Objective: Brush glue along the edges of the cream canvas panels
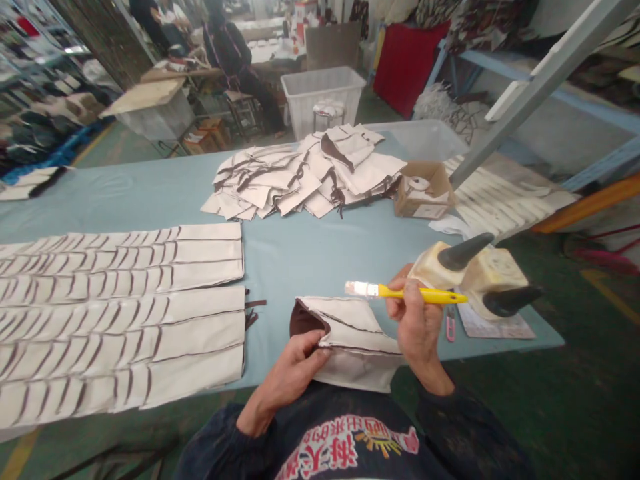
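Observation:
My left hand (295, 370) grips a folded cream fabric piece (353, 340) with dark stitched lines and a brown lining (306, 320) at its open end. My right hand (417, 327) holds a yellow-handled flat brush (405, 293) with pale, coated bristles, raised just above the piece and not touching it. To the right of that hand stand two cream moulded blocks (493, 280) with dark conical horns, resting on a paper sheet (493, 323). Small pink snips (451, 325) lie next to the sheet.
Rows of cream strips with brown lines (120, 320) cover the pale blue table (280, 267) at left. A heap of cut pieces (300, 173) and a cardboard box (425, 190) lie beyond. A seated person (235, 67) and a white crate (323, 100) are further back.

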`<state>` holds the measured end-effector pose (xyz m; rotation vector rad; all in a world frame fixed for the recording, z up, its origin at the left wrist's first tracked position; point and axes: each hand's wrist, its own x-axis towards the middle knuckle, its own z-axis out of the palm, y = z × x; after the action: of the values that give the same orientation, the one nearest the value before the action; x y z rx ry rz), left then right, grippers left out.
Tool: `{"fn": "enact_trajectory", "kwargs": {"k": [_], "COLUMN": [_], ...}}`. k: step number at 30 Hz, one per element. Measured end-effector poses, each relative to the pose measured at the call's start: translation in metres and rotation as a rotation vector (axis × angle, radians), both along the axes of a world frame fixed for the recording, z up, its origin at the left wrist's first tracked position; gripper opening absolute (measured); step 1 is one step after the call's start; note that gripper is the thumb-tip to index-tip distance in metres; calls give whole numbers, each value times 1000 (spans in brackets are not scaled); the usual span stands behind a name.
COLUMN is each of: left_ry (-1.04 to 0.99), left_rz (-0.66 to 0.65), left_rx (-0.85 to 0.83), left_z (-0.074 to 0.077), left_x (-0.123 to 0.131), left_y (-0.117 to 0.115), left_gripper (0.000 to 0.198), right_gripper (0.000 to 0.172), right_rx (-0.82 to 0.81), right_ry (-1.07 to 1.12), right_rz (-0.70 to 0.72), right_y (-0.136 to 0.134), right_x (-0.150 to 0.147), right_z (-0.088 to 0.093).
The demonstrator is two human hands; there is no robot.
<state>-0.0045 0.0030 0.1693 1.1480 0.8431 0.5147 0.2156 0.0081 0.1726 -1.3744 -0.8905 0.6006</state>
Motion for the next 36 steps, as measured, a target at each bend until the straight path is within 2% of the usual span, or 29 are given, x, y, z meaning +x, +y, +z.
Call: {"fn": "enact_trajectory", "kwargs": {"k": [3,6,14,16,20,25,29,34,36], "left_ry": [50,127,115,90,26,49,71,58,53], "left_rz": [-5,-18,-23,-17,20,39,56,80,86], "left_rx": [67,142,171,141,80,114,122,151,122], "left_z": [-2,-4,-1,0,2,5,2,0,2], "left_x": [-2,-2,5,7,8,9,8,8,9], "left_y": [1,2,1,0,-1,0,-1,-1,-2], "left_gripper": [40,44,40,39,40,39,42,43,44], "right_gripper": [38,39,42,42,42,42,42,40,40], "right_rx": [-26,-26,-90,-78,-21,-41,-6,-43,-33], "right_ry": [65,98,130,140,93,67,90,121,119], "right_rz": [69,155,231,207,54,150,43,155,111], "right_y": [-23,-39,-40,-38,-38,-41,-41,-46,-45], "right_x": [-3,-9,-29,-31,-29,-32,-34,-36,-33], "right_z": [15,22,19,21,25,23,19,11,9]}}
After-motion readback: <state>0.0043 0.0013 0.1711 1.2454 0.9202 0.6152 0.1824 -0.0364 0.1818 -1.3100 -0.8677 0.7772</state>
